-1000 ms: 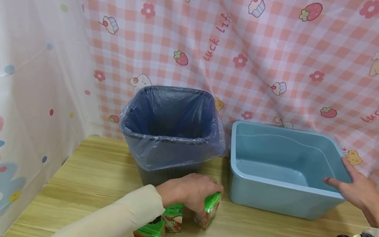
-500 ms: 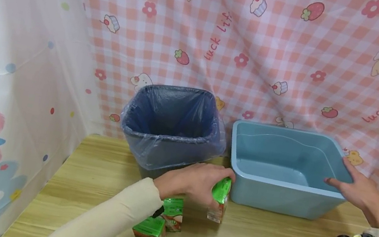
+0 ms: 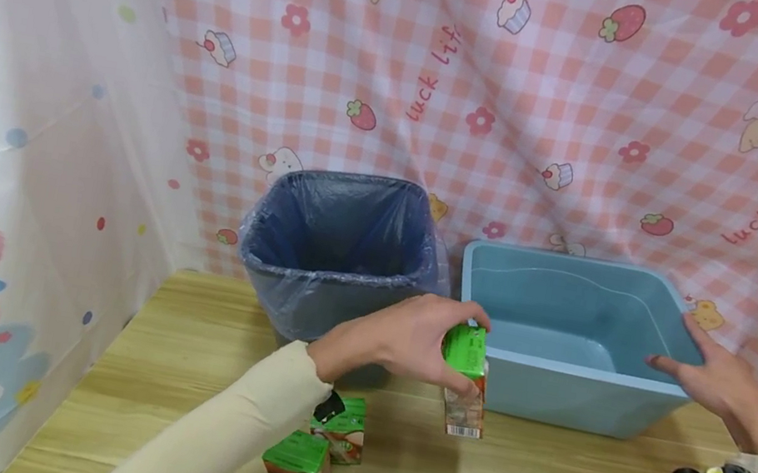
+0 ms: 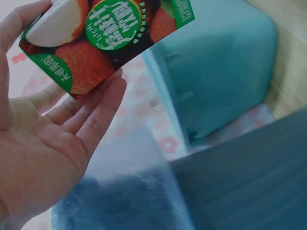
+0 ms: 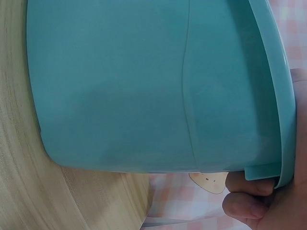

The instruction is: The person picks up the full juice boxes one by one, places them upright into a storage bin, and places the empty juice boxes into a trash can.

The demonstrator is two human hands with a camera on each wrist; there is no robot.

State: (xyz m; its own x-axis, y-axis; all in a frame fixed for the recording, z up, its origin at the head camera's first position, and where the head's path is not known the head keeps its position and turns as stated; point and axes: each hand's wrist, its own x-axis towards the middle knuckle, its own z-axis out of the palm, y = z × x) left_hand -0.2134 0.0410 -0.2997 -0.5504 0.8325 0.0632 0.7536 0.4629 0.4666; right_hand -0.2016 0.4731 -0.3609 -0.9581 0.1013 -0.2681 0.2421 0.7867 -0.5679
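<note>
My left hand [image 3: 413, 337] holds a juice box [image 3: 466, 400] with a green top by its sides, above the table in front of the tub. In the left wrist view, the juice box [image 4: 103, 31] shows lychee pictures and a green label. With fingers hooked under its rim, my right hand [image 3: 726, 384] grips the right end of the blue plastic tub [image 3: 572, 396]. The right wrist view shows curled fingers [image 5: 248, 205] beneath the tub rim. Two more juice boxes, one nearer [image 3: 298, 468] and one farther [image 3: 346, 432], stand on the table beside my left forearm.
A dark trash bin [image 3: 336, 305] lined with a clear bag stands left of the tub, at the back of the wooden table [image 3: 190, 355]. Behind them hangs a pink checked curtain [image 3: 397, 45]. At the left is a white printed curtain [image 3: 55, 86].
My left hand has lifted the juice box off the table and carried it right, up to the tub's front left corner. My right hand stays on the tub.
</note>
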